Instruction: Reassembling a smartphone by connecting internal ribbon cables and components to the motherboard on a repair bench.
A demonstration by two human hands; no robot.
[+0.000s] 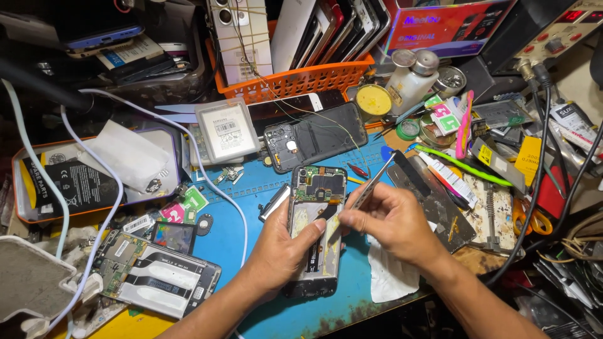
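Head cam: opened black smartphone w/ bare circuit board [317, 226] lay mid blue tabletop [239, 220]. Left hand [286, 251] was clamped round its lower half, thumb across, prob. to steady it. Right hand [392, 226] pinched slim metal tweezers [370, 185], tips at phone's right edge. White cloth [389, 279] sat under that wrist; orange basket [301, 81] stood behind.

Bare blue tabletop [239, 251] left of the fingers [317, 229]; back cover [317, 135] blocks beyond, white tissue [389, 276] and tool clutter right.
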